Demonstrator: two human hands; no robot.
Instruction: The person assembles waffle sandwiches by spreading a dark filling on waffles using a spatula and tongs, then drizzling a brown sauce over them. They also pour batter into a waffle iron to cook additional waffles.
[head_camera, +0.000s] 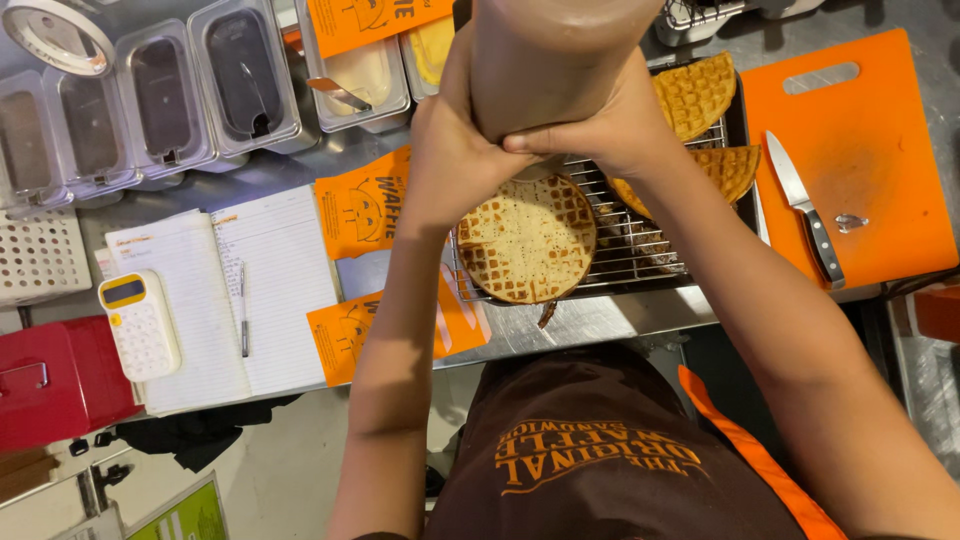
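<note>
Brown bottle (555, 60) gripped by two hands, left hand (455, 150) and right hand (610, 125), above three waffles (527, 238).

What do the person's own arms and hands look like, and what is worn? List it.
Both arms are bare from the hands to the lower edge of the picture: no sleeves, gloves, watch or rings show. The left hand and right hand are uncovered. On the body is a dark brown apron with orange printed lettering and an orange strap at its right side.
</note>
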